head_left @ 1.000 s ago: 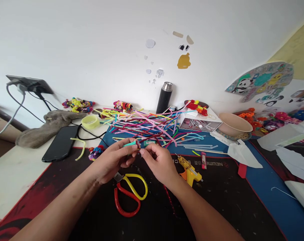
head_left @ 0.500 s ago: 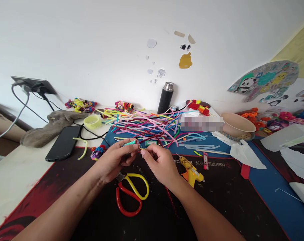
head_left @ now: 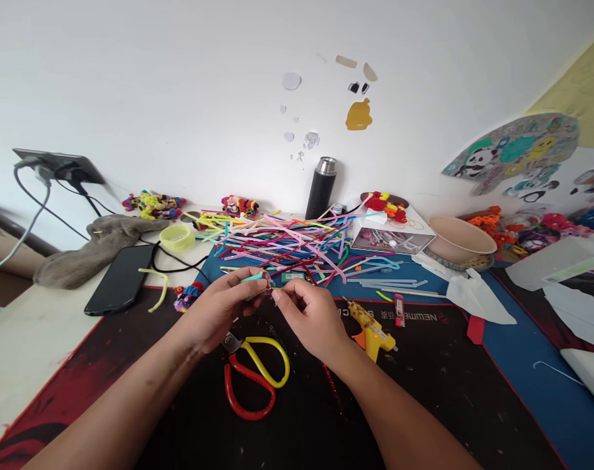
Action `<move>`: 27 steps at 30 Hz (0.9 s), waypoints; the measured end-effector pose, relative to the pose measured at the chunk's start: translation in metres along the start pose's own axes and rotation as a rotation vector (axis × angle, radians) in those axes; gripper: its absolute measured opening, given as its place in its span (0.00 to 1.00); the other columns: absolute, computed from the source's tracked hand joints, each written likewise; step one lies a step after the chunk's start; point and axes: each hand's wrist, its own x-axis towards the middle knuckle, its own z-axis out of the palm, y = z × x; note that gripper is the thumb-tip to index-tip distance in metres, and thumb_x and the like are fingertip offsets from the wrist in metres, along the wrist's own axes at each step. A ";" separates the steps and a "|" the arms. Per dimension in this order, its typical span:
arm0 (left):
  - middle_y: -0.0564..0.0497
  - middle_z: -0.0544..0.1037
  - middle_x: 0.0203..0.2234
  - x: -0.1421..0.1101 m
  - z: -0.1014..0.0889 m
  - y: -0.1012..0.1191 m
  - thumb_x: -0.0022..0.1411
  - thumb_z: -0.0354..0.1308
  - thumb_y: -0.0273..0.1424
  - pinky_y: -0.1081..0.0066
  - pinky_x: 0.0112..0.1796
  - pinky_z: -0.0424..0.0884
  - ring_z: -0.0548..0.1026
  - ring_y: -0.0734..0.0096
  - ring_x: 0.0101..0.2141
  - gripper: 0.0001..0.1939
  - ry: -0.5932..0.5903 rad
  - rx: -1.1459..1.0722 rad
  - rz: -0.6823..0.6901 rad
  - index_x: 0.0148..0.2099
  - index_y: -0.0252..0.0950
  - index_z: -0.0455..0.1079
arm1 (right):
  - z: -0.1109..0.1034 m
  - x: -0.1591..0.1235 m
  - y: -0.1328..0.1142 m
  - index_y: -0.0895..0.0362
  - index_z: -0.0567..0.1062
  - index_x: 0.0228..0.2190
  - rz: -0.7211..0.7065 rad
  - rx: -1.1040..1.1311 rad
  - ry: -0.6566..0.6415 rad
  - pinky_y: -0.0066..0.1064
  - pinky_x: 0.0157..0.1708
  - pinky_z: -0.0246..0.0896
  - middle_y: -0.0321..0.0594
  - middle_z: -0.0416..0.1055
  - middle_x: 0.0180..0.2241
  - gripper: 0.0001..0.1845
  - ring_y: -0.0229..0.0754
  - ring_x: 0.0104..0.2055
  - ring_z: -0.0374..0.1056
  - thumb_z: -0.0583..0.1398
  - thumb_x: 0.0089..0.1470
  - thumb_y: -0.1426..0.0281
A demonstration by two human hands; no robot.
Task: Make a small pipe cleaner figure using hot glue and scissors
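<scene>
My left hand is closed in a pinch on a small teal pipe cleaner piece, held just above the black mat. My right hand is closed too, its fingertips meeting the left hand's at that piece; a dark red glittery pipe cleaner trails from under it along the mat. Red and yellow scissors lie under and between my wrists. A yellow glue gun rests just right of my right hand. A heap of coloured pipe cleaners lies beyond my hands.
A black phone, grey cloth and yellow tape roll sit at the left. A black flask stands by the wall. A beige bowl, white tissue, a small box and plastic containers fill the right.
Both hands stay together on the small teal piece with only slight finger movement; the view has shifted a little.
</scene>
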 end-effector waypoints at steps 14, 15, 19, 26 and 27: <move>0.50 0.76 0.30 0.004 -0.008 -0.005 0.50 0.80 0.44 0.74 0.30 0.67 0.71 0.71 0.30 0.20 0.045 0.065 0.001 0.34 0.35 0.80 | -0.002 0.000 0.000 0.53 0.75 0.30 -0.006 0.000 0.017 0.31 0.30 0.58 0.35 0.75 0.27 0.16 0.40 0.29 0.69 0.61 0.68 0.59; 0.50 0.77 0.31 0.004 -0.008 -0.005 0.50 0.80 0.44 0.74 0.31 0.68 0.72 0.70 0.31 0.20 0.051 0.064 0.004 0.35 0.35 0.81 | -0.002 0.000 -0.001 0.53 0.75 0.30 -0.007 -0.002 0.019 0.31 0.30 0.59 0.35 0.75 0.27 0.16 0.40 0.29 0.69 0.61 0.68 0.59; 0.49 0.76 0.30 0.003 -0.006 -0.005 0.51 0.80 0.44 0.73 0.31 0.68 0.72 0.68 0.32 0.19 0.039 0.061 0.002 0.34 0.35 0.81 | -0.002 0.000 -0.002 0.53 0.75 0.30 -0.012 -0.003 0.013 0.31 0.30 0.59 0.35 0.76 0.27 0.15 0.40 0.29 0.70 0.61 0.68 0.60; 0.48 0.77 0.29 0.002 -0.003 -0.003 0.51 0.78 0.46 0.73 0.29 0.66 0.71 0.68 0.31 0.20 0.010 0.053 -0.013 0.32 0.35 0.81 | -0.003 0.000 -0.002 0.53 0.76 0.32 0.007 -0.009 0.006 0.31 0.30 0.59 0.35 0.76 0.27 0.15 0.40 0.29 0.69 0.61 0.69 0.59; 0.48 0.77 0.29 0.001 -0.002 -0.003 0.50 0.79 0.46 0.73 0.29 0.67 0.72 0.67 0.31 0.20 0.022 0.047 -0.016 0.32 0.35 0.81 | -0.003 0.000 -0.002 0.53 0.76 0.31 0.012 -0.012 0.006 0.31 0.30 0.59 0.35 0.76 0.27 0.16 0.40 0.29 0.69 0.61 0.69 0.58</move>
